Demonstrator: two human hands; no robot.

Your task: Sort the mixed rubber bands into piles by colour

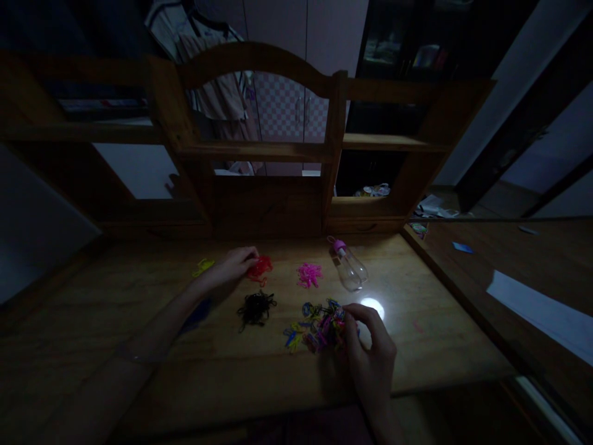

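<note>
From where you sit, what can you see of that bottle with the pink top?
The bottle looks like clear, see-through plastic or glass, rounded and widening toward its base. It has a pink cap with a small loop, and a pale part under the cap. It appears empty and lies on its side on the wooden desk, cap toward the shelves, right of the pink pile. Neither hand touches it.

We have 1 view, head-worn: from above the near edge of the counter [152,395], looking forward and down. Both hands fall within close range mid-frame; the shelf unit [266,151] stands beyond, room behind it farther off. With 1 camera, we share no overlap.
</note>
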